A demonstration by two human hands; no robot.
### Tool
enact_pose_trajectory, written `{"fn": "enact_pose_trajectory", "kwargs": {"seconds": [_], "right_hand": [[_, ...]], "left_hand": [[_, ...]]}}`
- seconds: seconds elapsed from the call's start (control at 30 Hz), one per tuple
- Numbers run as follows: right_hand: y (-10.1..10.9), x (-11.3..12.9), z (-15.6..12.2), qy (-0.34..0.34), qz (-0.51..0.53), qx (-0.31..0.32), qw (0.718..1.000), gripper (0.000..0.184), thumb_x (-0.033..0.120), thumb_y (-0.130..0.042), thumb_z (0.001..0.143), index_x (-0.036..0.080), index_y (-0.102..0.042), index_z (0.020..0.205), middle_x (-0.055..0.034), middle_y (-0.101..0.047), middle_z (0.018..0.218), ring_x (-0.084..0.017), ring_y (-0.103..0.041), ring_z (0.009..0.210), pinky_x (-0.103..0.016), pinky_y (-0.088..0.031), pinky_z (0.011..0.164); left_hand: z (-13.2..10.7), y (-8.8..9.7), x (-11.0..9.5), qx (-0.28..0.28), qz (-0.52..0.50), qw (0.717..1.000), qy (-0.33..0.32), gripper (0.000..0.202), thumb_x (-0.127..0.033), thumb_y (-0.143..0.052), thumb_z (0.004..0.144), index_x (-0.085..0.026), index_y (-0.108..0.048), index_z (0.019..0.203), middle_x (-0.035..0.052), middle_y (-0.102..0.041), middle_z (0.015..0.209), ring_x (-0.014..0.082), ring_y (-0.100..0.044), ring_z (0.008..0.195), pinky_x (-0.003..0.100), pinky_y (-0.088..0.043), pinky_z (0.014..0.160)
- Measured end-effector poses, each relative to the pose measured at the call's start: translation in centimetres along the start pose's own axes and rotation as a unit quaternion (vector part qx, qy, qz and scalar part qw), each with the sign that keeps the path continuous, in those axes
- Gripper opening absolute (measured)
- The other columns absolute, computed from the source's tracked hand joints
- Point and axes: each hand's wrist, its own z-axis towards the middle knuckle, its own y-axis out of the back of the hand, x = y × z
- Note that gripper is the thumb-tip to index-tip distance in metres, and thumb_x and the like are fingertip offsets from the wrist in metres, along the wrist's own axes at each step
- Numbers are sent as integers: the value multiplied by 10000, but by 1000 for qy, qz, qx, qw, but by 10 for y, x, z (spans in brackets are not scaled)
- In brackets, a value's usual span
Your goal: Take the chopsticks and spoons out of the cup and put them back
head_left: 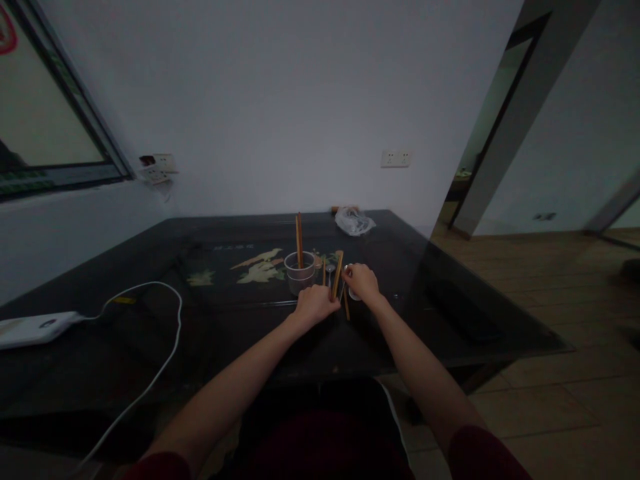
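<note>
My left hand [316, 303] is closed round the lower ends of a pair of light wooden chopsticks [338, 270], which point up and away. A metal spoon [330, 269] rises beside them, close to the same fingers; whether it is held is unclear. My right hand [362, 283] is closed in a pinch at the upper end of a thin metal utensil, probably another spoon, just right of the chopsticks. One more chopstick [347, 308] shows below the hands. Left of them, a metal cup [300, 277] stands upright with darker chopsticks [299, 241] in it.
The dark glossy table [240, 340] has a bird picture on its top. A crumpled clear plastic bag [354, 221] lies at the back. On the left is a white device [37, 329] with a white cable [179, 319]. A dark flat object [465, 313] lies at right.
</note>
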Motion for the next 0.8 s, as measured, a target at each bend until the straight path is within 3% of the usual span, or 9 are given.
{"fn": "enact_pose_trajectory", "kwargs": {"seconds": [0.1, 0.23, 0.37, 0.53, 0.7, 0.8], "right_hand": [[-2, -3, 4, -16, 48, -1, 999, 285, 373, -477, 891, 189, -694, 888, -99, -694, 954, -200, -620, 913, -258, -414, 729], [-6, -9, 12, -16, 209, 6, 978, 362, 412, -471, 878, 156, -689, 742, -52, -688, 744, -156, -617, 716, -216, -380, 604], [-8, -10, 14, 9, 364, 25, 931, 428, 471, -513, 816, 144, -592, 552, 2, -565, 515, -109, -503, 504, -203, -328, 489], [-3, -1, 9, -5, 530, 39, 847, 416, 548, -588, 708, 154, -559, 577, 41, -489, 458, -70, -381, 391, -194, -264, 390], [9, 8, 5, 6, 581, 14, 814, 391, 544, -617, 672, 155, -580, 649, 51, -477, 470, -71, -390, 389, -192, -262, 380], [16, 15, 0, 46, 581, 5, 813, 378, 536, -606, 693, 161, -577, 663, 49, -480, 486, -80, -400, 399, -200, -281, 397]], "left_hand": [[-3, 7, -2, -1, -20, 1000, 9, 300, -428, -495, 803, -213, -698, 851, 82, -713, 863, 249, -671, 848, 315, -493, 741], [-6, 13, -3, -13, -32, 999, 7, 283, -415, -482, 818, -217, -684, 823, 65, -714, 844, 230, -669, 827, 300, -483, 739], [-10, 16, -4, -22, -20, 999, -12, 277, -410, -470, 832, -210, -662, 836, 65, -709, 838, 231, -666, 818, 308, -476, 741], [-13, 21, -7, -17, 3, 1000, -17, 260, -395, -458, 853, -208, -630, 910, 73, -703, 900, 232, -658, 863, 313, -465, 770], [-16, 29, -1, -27, -16, 999, -25, 288, -459, -474, 856, -210, -619, 863, 46, -695, 832, 215, -655, 809, 281, -454, 718], [-16, 39, 12, -83, -87, 991, -61, 326, -475, -467, 867, -195, -614, 785, 29, -666, 729, 178, -633, 727, 252, -438, 670]]}}
